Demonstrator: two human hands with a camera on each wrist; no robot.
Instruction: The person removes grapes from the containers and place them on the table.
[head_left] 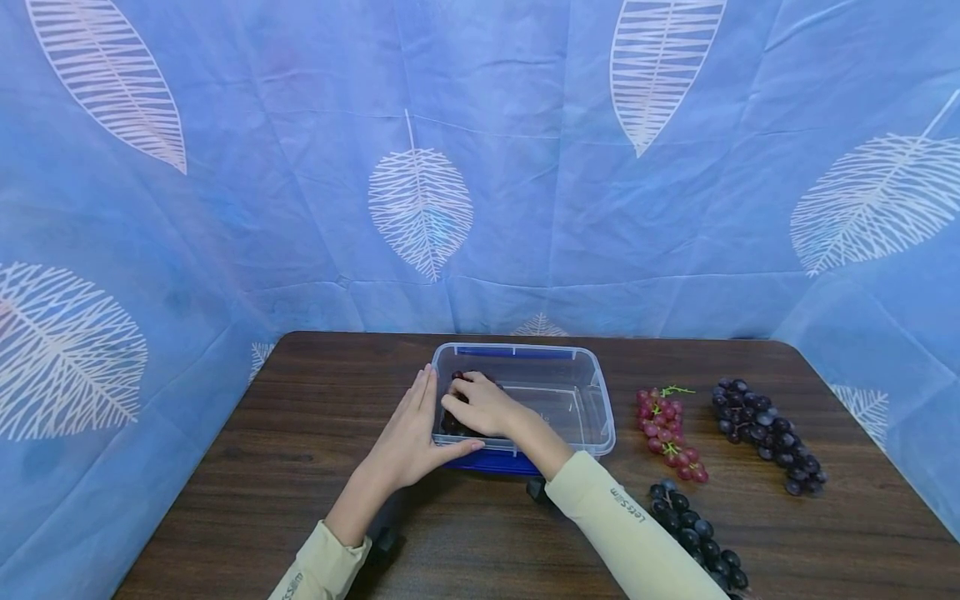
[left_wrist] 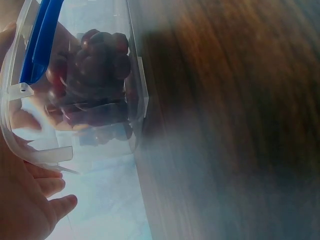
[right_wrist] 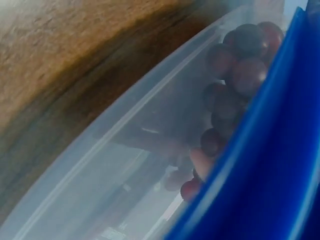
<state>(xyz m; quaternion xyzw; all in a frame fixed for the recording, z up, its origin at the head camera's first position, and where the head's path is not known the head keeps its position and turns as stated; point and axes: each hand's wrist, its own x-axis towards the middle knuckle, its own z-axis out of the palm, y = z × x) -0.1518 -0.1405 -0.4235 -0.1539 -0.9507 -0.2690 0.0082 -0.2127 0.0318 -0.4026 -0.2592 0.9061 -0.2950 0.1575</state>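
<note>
A clear plastic container [head_left: 604, 408] with blue side flaps [head_left: 495, 462] stands near the table's back edge. Inside its left end lies a bunch of dark red grapes [left_wrist: 97, 65], also seen through the wall in the right wrist view. My right hand [head_left: 483, 406] reaches over the front rim into the container, its bent fingers and thumb around these grapes and covering part of them. At the front left corner, my left hand [head_left: 405, 446] rests against the container, fingers straight along the left side, thumb stretched along the front.
Right of the container lie a bunch of red grapes [head_left: 662, 425] with green stems and a bunch of black grapes [head_left: 767, 429]. Another black bunch [head_left: 697, 525] lies nearer, partly behind my right sleeve. A blue leaf-patterned cloth [head_left: 510, 208] hangs behind the wooden table [head_left: 300, 433].
</note>
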